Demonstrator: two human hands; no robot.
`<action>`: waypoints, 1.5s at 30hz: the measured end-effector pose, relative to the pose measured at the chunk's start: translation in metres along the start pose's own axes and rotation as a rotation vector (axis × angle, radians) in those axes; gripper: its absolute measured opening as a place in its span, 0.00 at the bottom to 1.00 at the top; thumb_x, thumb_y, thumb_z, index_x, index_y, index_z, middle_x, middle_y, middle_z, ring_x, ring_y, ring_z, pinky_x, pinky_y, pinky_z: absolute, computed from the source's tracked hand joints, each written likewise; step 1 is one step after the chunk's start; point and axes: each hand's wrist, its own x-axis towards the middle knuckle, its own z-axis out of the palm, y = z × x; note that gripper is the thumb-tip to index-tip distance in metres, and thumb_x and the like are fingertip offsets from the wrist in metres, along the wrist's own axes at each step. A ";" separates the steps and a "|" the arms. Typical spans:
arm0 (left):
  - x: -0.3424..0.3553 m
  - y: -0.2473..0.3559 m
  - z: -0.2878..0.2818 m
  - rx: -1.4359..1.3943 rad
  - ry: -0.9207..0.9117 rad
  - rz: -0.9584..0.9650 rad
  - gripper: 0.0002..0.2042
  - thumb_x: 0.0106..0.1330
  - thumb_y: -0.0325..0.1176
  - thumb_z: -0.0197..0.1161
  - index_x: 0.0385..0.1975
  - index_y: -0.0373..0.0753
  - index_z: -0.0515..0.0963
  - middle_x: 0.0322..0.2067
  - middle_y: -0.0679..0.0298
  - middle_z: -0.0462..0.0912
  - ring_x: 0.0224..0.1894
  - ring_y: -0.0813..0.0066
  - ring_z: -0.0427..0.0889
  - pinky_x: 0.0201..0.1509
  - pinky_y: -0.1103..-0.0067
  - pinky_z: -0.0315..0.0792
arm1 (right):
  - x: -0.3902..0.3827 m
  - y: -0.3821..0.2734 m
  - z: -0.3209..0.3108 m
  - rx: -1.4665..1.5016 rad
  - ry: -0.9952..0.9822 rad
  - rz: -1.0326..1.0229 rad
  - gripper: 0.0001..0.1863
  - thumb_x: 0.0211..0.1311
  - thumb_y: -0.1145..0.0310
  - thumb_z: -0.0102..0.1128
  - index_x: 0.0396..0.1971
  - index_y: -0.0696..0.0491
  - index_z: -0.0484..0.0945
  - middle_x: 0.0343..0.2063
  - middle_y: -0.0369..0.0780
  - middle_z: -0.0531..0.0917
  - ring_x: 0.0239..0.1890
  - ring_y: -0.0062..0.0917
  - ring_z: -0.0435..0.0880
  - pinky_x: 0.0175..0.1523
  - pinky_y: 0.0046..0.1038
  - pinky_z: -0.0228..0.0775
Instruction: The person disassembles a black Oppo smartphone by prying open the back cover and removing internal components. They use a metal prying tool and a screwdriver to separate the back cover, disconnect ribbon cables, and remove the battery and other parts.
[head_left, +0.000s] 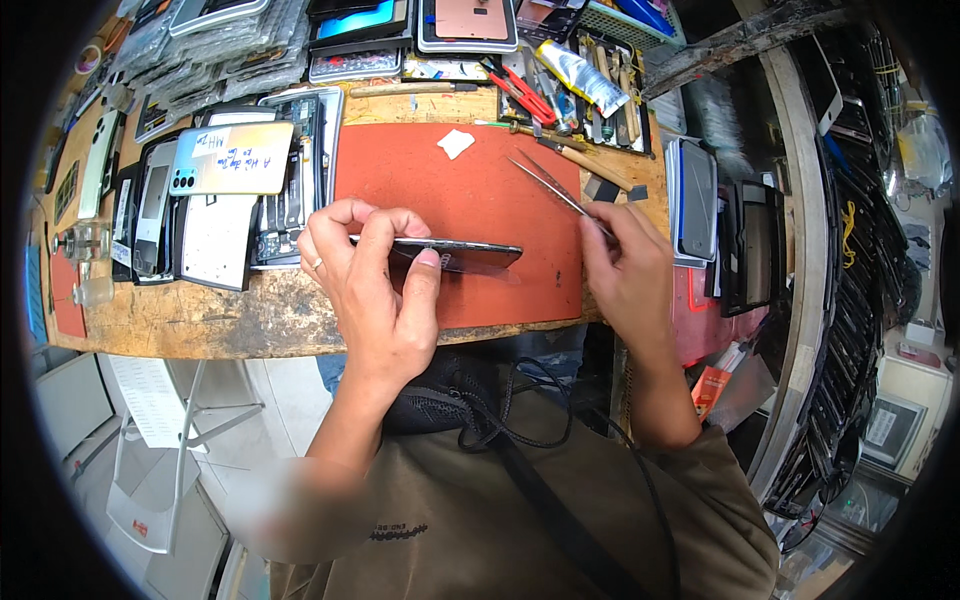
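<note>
Over the red-brown work mat [500, 295], my left hand [375, 285] grips a dark, thin phone [460, 258] by its left end. The phone is tilted nearly edge-on, and a clear film seems to hang along its lower edge. My thumb presses on its near face while the fingers sit behind. To the right, my right hand [628, 262] is closed on a pair of metal tweezers [552, 185], whose two tips are apart and point to the far left. The tweezers do not touch the phone. A small white scrap [455, 144] lies farther back on the mat.
Left of the mat are stacked phones, including a yellow-blue one [232, 160] with handwriting, on a tray of parts [325, 105]. Red-handled pliers [525, 95], a tube [582, 78] and wooden-handled tools lie at the back right. More phones [695, 200] stand beyond the table's right edge.
</note>
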 end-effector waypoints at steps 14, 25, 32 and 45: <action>-0.004 -0.001 -0.001 -0.027 0.000 0.022 0.10 0.58 0.33 0.69 0.39 0.41 0.83 0.49 0.52 0.68 0.56 0.53 0.65 0.65 0.60 0.57 | -0.013 -0.021 0.024 0.358 0.094 -0.152 0.12 0.62 0.81 0.72 0.46 0.61 0.87 0.38 0.47 0.89 0.36 0.32 0.91 0.41 0.29 0.82; -0.012 -0.003 -0.003 -0.029 0.006 0.024 0.11 0.59 0.35 0.69 0.40 0.41 0.83 0.50 0.51 0.67 0.56 0.53 0.64 0.66 0.59 0.56 | -0.001 -0.065 0.031 0.527 -0.007 -0.477 0.18 0.50 0.85 0.74 0.44 0.62 0.85 0.37 0.47 0.88 0.40 0.44 0.90 0.44 0.37 0.83; -0.012 -0.002 -0.002 -0.033 0.012 0.019 0.11 0.59 0.35 0.69 0.40 0.42 0.83 0.50 0.51 0.67 0.55 0.53 0.64 0.64 0.59 0.56 | 0.005 -0.073 0.024 0.516 -0.090 -0.417 0.16 0.54 0.84 0.73 0.44 0.61 0.84 0.35 0.46 0.87 0.36 0.41 0.89 0.41 0.37 0.81; -0.009 -0.003 0.001 -0.033 0.019 0.028 0.10 0.59 0.34 0.68 0.40 0.41 0.83 0.49 0.51 0.67 0.54 0.53 0.64 0.63 0.59 0.57 | -0.008 -0.067 0.041 0.229 0.085 -0.698 0.14 0.57 0.81 0.75 0.44 0.61 0.86 0.38 0.46 0.88 0.41 0.42 0.92 0.46 0.41 0.90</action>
